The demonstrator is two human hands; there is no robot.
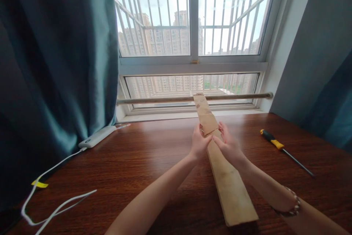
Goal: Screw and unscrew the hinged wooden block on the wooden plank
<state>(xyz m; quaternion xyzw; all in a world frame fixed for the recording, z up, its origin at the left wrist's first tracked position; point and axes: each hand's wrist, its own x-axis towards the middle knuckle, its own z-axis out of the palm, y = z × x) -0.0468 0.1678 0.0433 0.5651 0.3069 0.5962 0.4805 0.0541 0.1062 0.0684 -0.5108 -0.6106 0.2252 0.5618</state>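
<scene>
A long, narrow tan strip, perhaps aged paper or cardboard, lies in front of me with stains on its surface. Its near part [232,187] looks layered and rests on the table. The far upper piece [206,117] overlaps it, with a crease across it and a rough near edge between my hands. My left hand [200,142] grips the left side of this upper piece, fingers partly tucked beneath. My right hand [225,145] is curled at the right side, its thumb close to the left thumb near the rough edge.
On the brown wooden table [154,169], a yellow-and-black screwdriver [277,145] lies to the right. A white power strip [96,136] with a white cable [45,171] lies left, beside a dark curtain [60,51]. A horizontal rail [159,100] crosses before the window.
</scene>
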